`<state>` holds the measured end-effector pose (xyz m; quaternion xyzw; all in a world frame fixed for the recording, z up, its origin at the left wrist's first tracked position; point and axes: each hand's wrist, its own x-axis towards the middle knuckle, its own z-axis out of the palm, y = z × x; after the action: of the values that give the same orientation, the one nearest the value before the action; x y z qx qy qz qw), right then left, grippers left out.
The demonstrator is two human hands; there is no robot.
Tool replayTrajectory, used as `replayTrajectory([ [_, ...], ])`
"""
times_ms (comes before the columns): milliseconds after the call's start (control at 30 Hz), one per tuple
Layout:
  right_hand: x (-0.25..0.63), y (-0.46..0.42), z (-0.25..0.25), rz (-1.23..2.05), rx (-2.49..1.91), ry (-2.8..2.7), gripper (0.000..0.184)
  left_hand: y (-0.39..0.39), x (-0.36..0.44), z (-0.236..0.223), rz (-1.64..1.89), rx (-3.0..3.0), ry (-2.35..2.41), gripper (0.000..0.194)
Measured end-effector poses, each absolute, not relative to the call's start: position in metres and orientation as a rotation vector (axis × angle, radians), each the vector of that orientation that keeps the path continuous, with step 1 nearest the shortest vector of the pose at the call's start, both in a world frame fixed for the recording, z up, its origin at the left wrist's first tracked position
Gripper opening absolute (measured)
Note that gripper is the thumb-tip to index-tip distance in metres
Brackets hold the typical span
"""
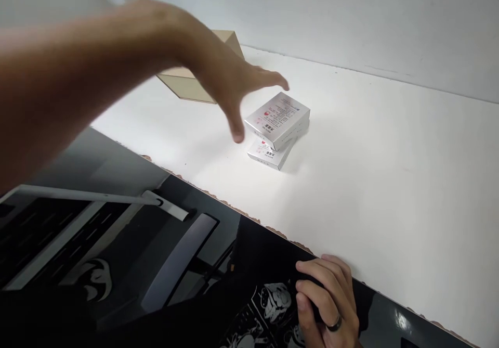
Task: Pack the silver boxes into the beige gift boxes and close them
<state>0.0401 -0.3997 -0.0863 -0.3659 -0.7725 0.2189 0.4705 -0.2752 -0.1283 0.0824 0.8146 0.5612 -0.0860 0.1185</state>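
My left hand (237,82) reaches in from the left above the white surface (374,181). Its thumb and fingers are spread, with nothing between them. Close to the fingertips is a small stack of flat silver boxes with printed text; the top box (278,116) sits turned relative to the lower box (267,154). At the bottom right, my right hand (329,301) has its fingers curled at the glossy black surface (218,197) and wears a dark ring. A dark patch shows between those fingers, and I cannot make out whether it is a held thing.
Partly behind my left forearm stands a tan cardboard box (195,88). A pale wall (370,20) runs along the back. The white surface has a rough brown edge beside the black one, which shows reflections.
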Motion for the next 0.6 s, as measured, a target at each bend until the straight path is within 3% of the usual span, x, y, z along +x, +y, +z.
replayTrajectory([
  [167,0.042,-0.400,-0.090,0.498,-0.879,-1.963,0.019,-0.144,-0.234,0.057,-0.133,2.271,1.519,0.106],
  [433,0.044,-0.396,-0.094,0.467,-0.842,-1.996,0.019,-0.154,-0.235,0.046,-0.014,2.177,1.633,0.093],
  [600,0.038,-0.397,-0.094,0.465,-0.821,-1.966,0.020,-0.187,-0.220,0.040,0.002,2.188,1.769,0.100],
])
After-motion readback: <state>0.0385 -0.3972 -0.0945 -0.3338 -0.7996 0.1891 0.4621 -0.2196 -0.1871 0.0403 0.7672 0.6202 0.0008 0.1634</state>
